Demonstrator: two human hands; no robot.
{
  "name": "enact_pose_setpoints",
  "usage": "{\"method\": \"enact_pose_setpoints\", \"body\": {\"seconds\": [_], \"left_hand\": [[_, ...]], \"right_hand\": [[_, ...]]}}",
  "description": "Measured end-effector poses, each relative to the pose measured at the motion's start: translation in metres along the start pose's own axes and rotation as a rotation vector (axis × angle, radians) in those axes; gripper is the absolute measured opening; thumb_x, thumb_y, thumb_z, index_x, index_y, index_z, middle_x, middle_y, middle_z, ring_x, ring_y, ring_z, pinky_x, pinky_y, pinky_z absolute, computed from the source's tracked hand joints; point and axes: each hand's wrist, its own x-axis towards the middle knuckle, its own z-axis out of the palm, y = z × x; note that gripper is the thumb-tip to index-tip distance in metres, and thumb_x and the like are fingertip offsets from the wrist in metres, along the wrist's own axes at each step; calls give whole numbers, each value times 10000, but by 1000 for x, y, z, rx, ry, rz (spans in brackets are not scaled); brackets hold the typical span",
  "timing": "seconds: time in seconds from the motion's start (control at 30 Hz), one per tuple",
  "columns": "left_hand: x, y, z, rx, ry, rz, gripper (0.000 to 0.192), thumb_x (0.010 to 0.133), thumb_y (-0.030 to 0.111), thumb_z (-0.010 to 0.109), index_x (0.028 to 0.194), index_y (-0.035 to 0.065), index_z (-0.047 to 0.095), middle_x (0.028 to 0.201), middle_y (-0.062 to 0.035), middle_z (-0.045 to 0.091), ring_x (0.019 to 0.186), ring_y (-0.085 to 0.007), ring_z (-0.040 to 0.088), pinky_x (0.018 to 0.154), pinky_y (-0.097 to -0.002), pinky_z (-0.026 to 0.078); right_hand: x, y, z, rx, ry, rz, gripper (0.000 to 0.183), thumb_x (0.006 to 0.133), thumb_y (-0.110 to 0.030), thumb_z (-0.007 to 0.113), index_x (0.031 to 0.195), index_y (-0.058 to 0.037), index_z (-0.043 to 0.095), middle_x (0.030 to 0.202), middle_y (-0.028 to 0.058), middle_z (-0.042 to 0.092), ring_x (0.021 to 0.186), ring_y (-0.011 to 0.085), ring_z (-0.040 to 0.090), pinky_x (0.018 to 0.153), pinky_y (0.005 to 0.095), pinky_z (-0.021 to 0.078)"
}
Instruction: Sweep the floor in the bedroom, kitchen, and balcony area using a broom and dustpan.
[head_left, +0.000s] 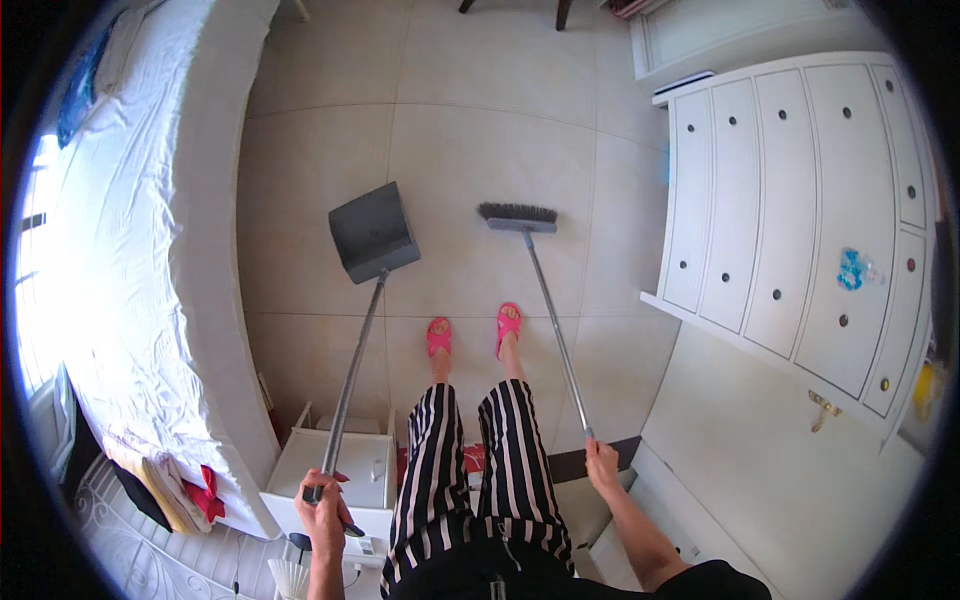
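Note:
My left hand (324, 510) grips the top end of a long metal handle that runs to a grey dustpan (373, 232) at the left of the floor. At the lower right my right hand (602, 463) is closed around the handle of a broom (519, 216). The broom's grey head with dark bristles lies on the tiles, right of the dustpan and apart from it. Between the two handles are my feet in pink slippers (508, 319), below the dustpan and broom head. Whether the pan holds any dirt, I cannot tell.
On the left stands a bed with a white sheet (135, 262). A white chest of drawers (776, 202) is at the right, above an open-looking white door panel (750, 405) with a brass handle. A small white cabinet (330, 465) is beside my left hand. Dark furniture legs (562, 13) show at the top.

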Motion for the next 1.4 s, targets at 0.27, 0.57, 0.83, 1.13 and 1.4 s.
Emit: {"method": "enact_pose_setpoints", "body": {"seconds": [0.27,0.57,0.83,1.13,1.4], "left_hand": [[-3,-26,-11,41,34,95,152,783,80,462,639,38,442,372,-15,382,340,-78,365,734,-269,392],[-22,-18,-2,-65,83,-27,186,788,159,505,670,27,447,484,-19,397,310,-55,318,293,-183,261],[-24,-13,-14,-1,61,-24,195,810,153,476,663,34,429,418,-14,405,309,-66,324,530,-180,367],[-14,8,-2,24,109,-35,185,766,136,497,620,44,431,405,-7,374,346,-81,325,708,-266,380],[-6,-12,-3,-40,39,107,174,796,124,497,686,2,439,575,-69,460,301,-68,347,305,-190,273]], "right_hand": [[193,-260,1,-184,193,-504,554,871,-411,297,679,46,544,709,262,549,702,427,537,641,495,405],[213,-426,78,-271,-20,-513,410,856,-335,359,898,9,579,883,240,579,886,393,543,786,452,437],[177,-156,-36,-630,49,-333,400,841,-397,369,853,-54,573,830,187,596,816,373,560,732,470,433],[91,-21,-148,-537,75,-156,402,799,-401,468,730,-16,561,680,197,554,723,352,540,629,451,401],[231,-190,-108,-255,173,-416,537,825,-478,406,695,26,536,619,219,526,608,373,524,549,443,380]]}}
